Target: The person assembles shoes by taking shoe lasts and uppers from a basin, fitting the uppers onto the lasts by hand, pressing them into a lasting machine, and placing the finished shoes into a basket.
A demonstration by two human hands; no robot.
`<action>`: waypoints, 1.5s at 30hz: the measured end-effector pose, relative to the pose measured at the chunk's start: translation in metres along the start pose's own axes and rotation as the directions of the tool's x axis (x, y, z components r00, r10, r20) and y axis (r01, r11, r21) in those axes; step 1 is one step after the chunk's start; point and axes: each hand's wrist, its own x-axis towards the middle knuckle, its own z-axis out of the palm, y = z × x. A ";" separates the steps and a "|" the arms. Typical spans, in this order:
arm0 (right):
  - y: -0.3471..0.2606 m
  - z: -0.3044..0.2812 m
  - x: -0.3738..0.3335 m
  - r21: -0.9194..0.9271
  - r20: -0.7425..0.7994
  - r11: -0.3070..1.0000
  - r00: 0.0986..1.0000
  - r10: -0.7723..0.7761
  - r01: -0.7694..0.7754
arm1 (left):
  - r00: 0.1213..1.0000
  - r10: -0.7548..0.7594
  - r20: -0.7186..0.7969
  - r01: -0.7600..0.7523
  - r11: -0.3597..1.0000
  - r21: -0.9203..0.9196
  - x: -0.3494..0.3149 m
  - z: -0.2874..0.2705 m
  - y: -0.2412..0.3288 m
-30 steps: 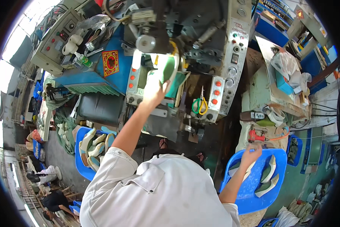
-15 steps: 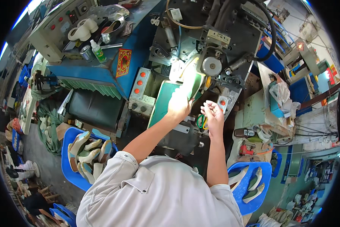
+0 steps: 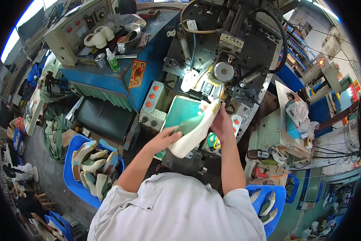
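Note:
A cream-white shoe upper on a green last (image 3: 196, 134) is held slantwise before my chest, its narrow toe pointing up and to the right. My left hand (image 3: 162, 140) grips the wide heel end from the left side, fingers over the green part. My right hand (image 3: 221, 122) is wrapped round the toe end from the right; some of its fingers are hidden behind the shoe. Under the shoe lies a green-surfaced tray (image 3: 175, 110). Just beyond is a machine with a lit working area (image 3: 206, 88) and a round metal knob (image 3: 223, 72).
A blue basket (image 3: 70, 176) with several shoes on lasts stands at left, another blue basket (image 3: 278, 197) at right. A button box (image 3: 152, 98) adjoins the tray. Yellow and green cables (image 3: 213, 140) hang beside my right forearm. A blue cabinet (image 3: 112, 82) carries a spray bottle (image 3: 112, 60).
The shoe and my left hand have come back from the lit machine area toward my body. My right hand has moved left and taken hold of the toe end.

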 end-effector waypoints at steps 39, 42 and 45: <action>0.025 0.031 -0.131 -0.482 0.617 0.477 0.671 -0.410 0.735 | 0.536 0.844 -0.009 -0.302 0.201 0.932 -0.048 0.159 0.071; 0.043 0.035 -0.131 -0.485 0.583 0.487 0.684 -0.439 0.726 | 0.489 0.872 0.001 -0.299 0.167 0.940 -0.055 0.152 0.069; 0.051 0.048 -0.129 -0.460 0.564 0.545 0.704 -0.431 0.701 | 0.459 0.888 -0.033 -0.268 0.174 0.948 -0.064 0.147 0.069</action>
